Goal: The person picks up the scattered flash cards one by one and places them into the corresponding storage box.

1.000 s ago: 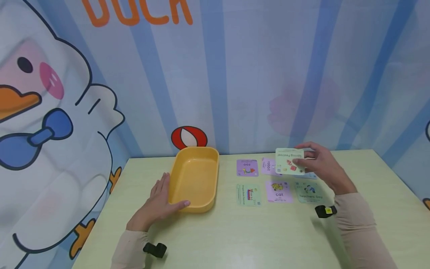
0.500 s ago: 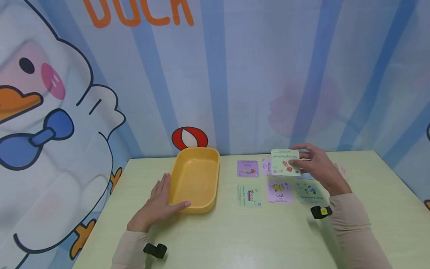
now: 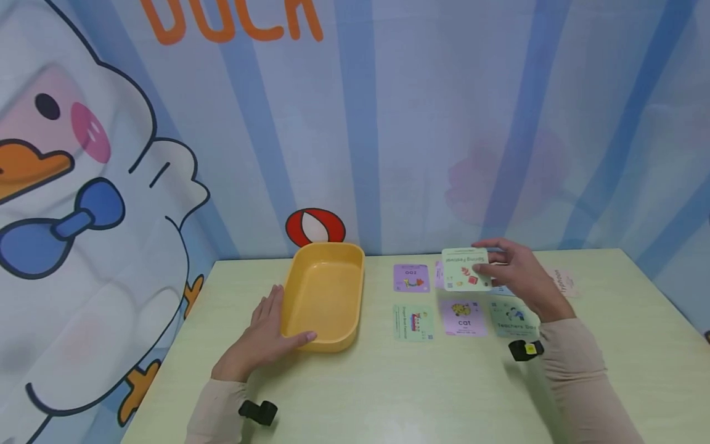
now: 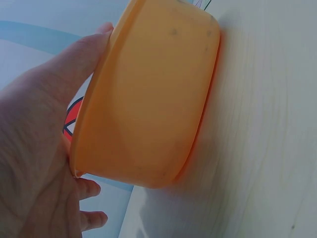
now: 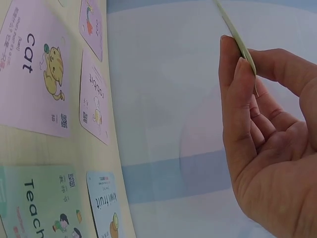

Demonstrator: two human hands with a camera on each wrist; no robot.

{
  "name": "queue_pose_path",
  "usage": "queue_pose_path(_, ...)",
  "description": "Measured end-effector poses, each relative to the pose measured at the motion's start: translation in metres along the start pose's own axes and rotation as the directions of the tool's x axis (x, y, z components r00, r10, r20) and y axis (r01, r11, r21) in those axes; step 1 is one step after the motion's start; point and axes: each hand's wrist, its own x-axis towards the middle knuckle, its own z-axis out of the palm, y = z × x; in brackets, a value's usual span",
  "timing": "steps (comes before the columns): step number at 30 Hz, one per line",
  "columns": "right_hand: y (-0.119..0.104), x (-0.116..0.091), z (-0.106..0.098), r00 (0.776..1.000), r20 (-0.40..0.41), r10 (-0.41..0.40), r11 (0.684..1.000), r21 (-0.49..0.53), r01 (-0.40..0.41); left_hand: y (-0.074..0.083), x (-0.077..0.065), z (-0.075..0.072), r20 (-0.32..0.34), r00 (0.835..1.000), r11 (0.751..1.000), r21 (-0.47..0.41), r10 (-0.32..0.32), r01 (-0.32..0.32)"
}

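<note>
Right grip [image 3: 520, 274] pinches one green card [image 3: 461, 279], left grip [image 3: 259, 336] spread against one yellow tray [image 3: 323, 302], seven cards [image 3: 465, 320] on one table [image 3: 388, 394]

A printed backdrop [image 3: 421, 123], slightly wrinkled, rises behind the surface [image 3: 410, 388] and runs along its left and right sides. It is pale blue with broad darker stripes [image 3: 360, 123]. A large white duck [image 3: 111, 277], outlined in dark, fills the left, with an orange beak [image 3: 33, 163], a pink cheek [image 3: 90, 132], and a blue bow tie [image 3: 72, 225]. Orange letters [image 3: 233, 24] stand at the top, cut off by the frame. A red-and-white ball [image 3: 316, 226] shows near the surface's back edge, its lower part hidden. Farther right is a faint pink patch [image 3: 505, 166]. The surface is pale, with fine wood grain. The light is soft, the shadows blurred.
</note>
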Motion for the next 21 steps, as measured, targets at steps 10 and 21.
queue_pose_path(10, -0.001, 0.004, 0.009, 1.0, -0.01, -0.004, 1.0, -0.001, 0.004, 0.0, 0.0, -0.001, 0.002, 1.0, 1.0, 0.002, -0.003, 0.003)
queue_pose_path(21, -0.005, 0.008, 0.019, 1.0, -0.007, -0.007, 0.999, 0.039, 0.008, 0.0, -0.001, -0.001, -0.003, 1.0, 1.0, -0.003, 0.008, -0.008)
